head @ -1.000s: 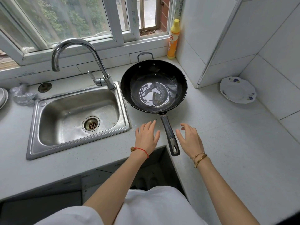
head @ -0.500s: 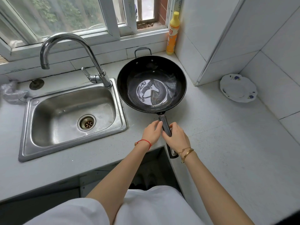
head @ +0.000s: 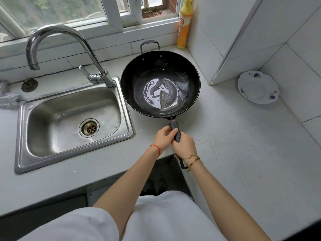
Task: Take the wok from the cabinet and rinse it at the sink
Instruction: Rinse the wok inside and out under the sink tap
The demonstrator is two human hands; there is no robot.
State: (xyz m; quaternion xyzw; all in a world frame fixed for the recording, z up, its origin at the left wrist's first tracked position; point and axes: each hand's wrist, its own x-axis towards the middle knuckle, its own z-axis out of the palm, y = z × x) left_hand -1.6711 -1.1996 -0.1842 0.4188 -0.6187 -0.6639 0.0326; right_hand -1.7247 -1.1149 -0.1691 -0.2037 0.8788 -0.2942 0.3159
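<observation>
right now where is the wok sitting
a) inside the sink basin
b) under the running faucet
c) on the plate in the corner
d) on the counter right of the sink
d: the wok rests on the counter to the right of the sink, while the left hand and the right hand both hold its handle.
</observation>
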